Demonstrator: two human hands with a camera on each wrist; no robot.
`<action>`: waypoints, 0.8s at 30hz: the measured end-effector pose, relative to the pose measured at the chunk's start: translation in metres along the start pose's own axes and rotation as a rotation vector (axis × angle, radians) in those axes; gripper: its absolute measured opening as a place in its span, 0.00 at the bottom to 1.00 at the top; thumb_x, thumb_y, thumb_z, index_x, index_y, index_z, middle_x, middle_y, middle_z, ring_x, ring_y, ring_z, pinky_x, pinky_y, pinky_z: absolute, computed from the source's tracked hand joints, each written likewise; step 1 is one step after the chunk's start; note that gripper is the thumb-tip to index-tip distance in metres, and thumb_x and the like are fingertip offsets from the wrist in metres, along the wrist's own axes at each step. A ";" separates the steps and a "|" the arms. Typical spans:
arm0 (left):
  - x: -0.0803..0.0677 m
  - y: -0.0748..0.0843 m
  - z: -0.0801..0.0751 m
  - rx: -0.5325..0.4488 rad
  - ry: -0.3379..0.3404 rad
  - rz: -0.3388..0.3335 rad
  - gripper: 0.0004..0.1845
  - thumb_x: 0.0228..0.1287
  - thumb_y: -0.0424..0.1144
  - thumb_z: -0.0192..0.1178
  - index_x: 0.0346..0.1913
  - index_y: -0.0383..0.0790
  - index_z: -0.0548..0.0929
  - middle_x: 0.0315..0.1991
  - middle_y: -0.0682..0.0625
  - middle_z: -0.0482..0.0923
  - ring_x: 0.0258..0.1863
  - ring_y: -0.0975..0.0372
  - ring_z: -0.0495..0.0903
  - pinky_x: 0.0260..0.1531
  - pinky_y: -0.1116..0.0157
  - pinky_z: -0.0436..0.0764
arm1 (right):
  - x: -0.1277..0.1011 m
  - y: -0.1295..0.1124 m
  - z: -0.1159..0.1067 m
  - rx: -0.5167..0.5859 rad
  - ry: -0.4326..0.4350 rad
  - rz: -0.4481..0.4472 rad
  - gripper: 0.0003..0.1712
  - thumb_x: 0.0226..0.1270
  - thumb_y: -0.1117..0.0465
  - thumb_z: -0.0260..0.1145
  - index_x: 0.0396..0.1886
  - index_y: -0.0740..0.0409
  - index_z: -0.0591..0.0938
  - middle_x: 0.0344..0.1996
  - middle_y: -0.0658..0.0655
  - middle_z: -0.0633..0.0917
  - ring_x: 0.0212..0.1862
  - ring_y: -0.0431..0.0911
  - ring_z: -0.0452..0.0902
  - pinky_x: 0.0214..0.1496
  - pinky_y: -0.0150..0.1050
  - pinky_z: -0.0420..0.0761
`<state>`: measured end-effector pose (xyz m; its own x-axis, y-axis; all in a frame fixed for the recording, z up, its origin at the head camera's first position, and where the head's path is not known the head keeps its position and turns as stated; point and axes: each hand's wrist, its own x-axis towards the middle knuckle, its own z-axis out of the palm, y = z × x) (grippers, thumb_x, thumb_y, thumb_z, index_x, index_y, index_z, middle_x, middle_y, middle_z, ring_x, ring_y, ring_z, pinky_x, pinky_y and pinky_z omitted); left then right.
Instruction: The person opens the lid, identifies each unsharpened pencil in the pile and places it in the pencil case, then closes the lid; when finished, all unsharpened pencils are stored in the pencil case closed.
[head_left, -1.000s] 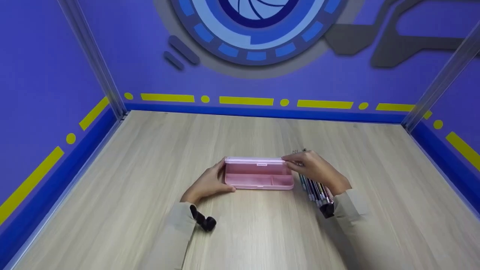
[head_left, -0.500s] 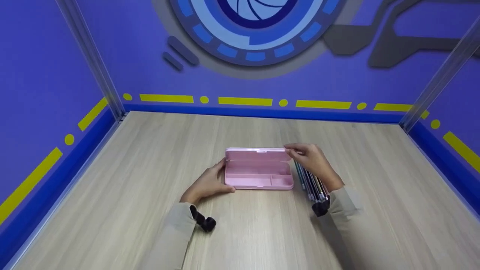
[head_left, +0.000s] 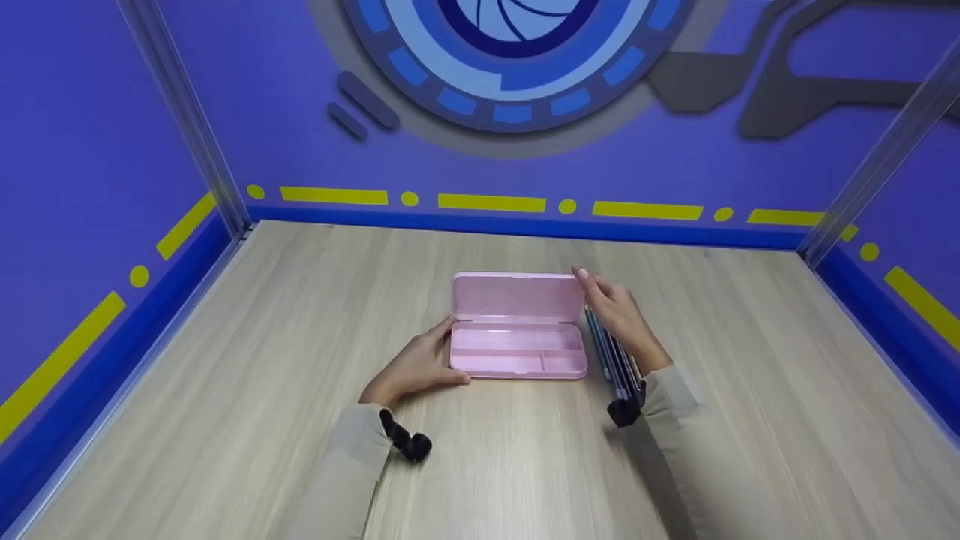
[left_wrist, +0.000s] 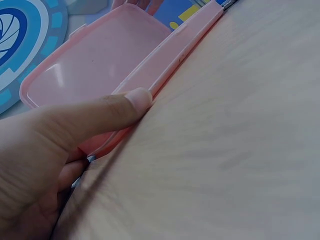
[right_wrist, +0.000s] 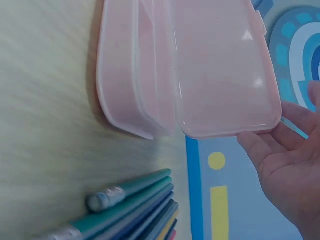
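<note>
- The pencil case (head_left: pixel 517 337) is smooth, glossy pink plastic — a shallow rectangular tray with rounded corners, its floor split by low ridges into a long slot and smaller compartments.
- Its lid (head_left: pixel 517 295) is a thin, slightly translucent panel of the same pink, hinged along the far edge and standing raised, with a small latch tab at the middle of its free edge.
- The case sits near the middle of the table (head_left: pixel 225 390), long side facing the person.
- The left hand (head_left: pixel 416 365) holds the case's left end: the thumb lies straight along the near wall, while the other fingers curl round the end — though the wrist view shows them only partly.
- The right hand (head_left: pixel 619 319) has relaxed, nearly straight fingers, their tips touching the lid's upper right corner; it grips nothing.
- A bundle of slim pencils (head_left: pixel 615 367), teal, blue and dark, lies side by side just right of the case, partly under the right hand.
- The table is pale wood-grain laminate, matte.
- Purple walls (head_left: pixel 90 150) enclose it, with yellow dashes, a blue base strip and a round blue emblem.
</note>
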<state>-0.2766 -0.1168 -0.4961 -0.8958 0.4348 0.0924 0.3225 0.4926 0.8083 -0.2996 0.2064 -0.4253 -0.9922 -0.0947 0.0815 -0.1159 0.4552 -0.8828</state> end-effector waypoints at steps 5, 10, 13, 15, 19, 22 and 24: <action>0.001 0.001 0.000 -0.018 -0.003 -0.017 0.61 0.41 0.46 0.78 0.76 0.41 0.52 0.75 0.42 0.54 0.74 0.52 0.53 0.74 0.53 0.54 | 0.002 0.002 0.000 0.142 -0.041 -0.015 0.39 0.77 0.39 0.39 0.72 0.64 0.61 0.73 0.61 0.62 0.75 0.52 0.55 0.74 0.46 0.61; 0.002 0.001 0.000 -0.006 -0.010 -0.031 0.61 0.42 0.48 0.77 0.76 0.38 0.51 0.75 0.41 0.52 0.75 0.51 0.52 0.74 0.53 0.54 | 0.002 0.006 -0.001 0.248 -0.059 -0.053 0.39 0.77 0.40 0.37 0.71 0.67 0.62 0.72 0.64 0.63 0.75 0.54 0.54 0.75 0.50 0.59; 0.001 -0.001 0.001 -0.004 -0.012 -0.019 0.61 0.43 0.48 0.77 0.76 0.37 0.50 0.75 0.40 0.51 0.75 0.51 0.51 0.74 0.52 0.54 | 0.002 0.010 0.000 0.263 -0.063 -0.047 0.40 0.76 0.37 0.35 0.71 0.64 0.64 0.72 0.62 0.64 0.75 0.53 0.54 0.75 0.51 0.60; 0.000 -0.002 0.001 0.013 -0.011 -0.015 0.61 0.43 0.49 0.77 0.76 0.37 0.50 0.76 0.41 0.51 0.75 0.51 0.51 0.74 0.53 0.54 | 0.003 0.012 0.000 0.256 -0.067 -0.033 0.41 0.75 0.36 0.34 0.71 0.62 0.64 0.72 0.60 0.64 0.75 0.52 0.54 0.74 0.51 0.61; 0.001 -0.004 0.002 0.038 -0.012 -0.001 0.61 0.43 0.50 0.77 0.76 0.37 0.50 0.75 0.41 0.52 0.75 0.51 0.52 0.74 0.53 0.54 | 0.004 0.014 -0.001 0.229 -0.091 0.003 0.45 0.71 0.30 0.34 0.73 0.57 0.62 0.74 0.56 0.61 0.76 0.50 0.51 0.74 0.52 0.62; 0.002 -0.003 0.001 0.037 -0.010 0.013 0.60 0.42 0.50 0.77 0.76 0.38 0.52 0.75 0.40 0.53 0.74 0.50 0.53 0.74 0.52 0.55 | 0.005 0.014 -0.002 0.219 -0.107 0.016 0.48 0.68 0.26 0.34 0.75 0.54 0.59 0.75 0.53 0.59 0.77 0.48 0.49 0.74 0.51 0.61; 0.003 -0.002 0.001 0.034 -0.009 0.014 0.59 0.42 0.49 0.77 0.76 0.40 0.53 0.74 0.41 0.55 0.74 0.51 0.55 0.73 0.52 0.56 | 0.006 0.013 -0.003 0.232 -0.117 0.006 0.48 0.68 0.26 0.33 0.75 0.54 0.58 0.75 0.53 0.57 0.77 0.49 0.48 0.74 0.52 0.60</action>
<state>-0.2801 -0.1159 -0.4977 -0.8886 0.4480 0.0981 0.3449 0.5119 0.7868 -0.3075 0.2140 -0.4348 -0.9791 -0.2005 0.0343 -0.0833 0.2417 -0.9668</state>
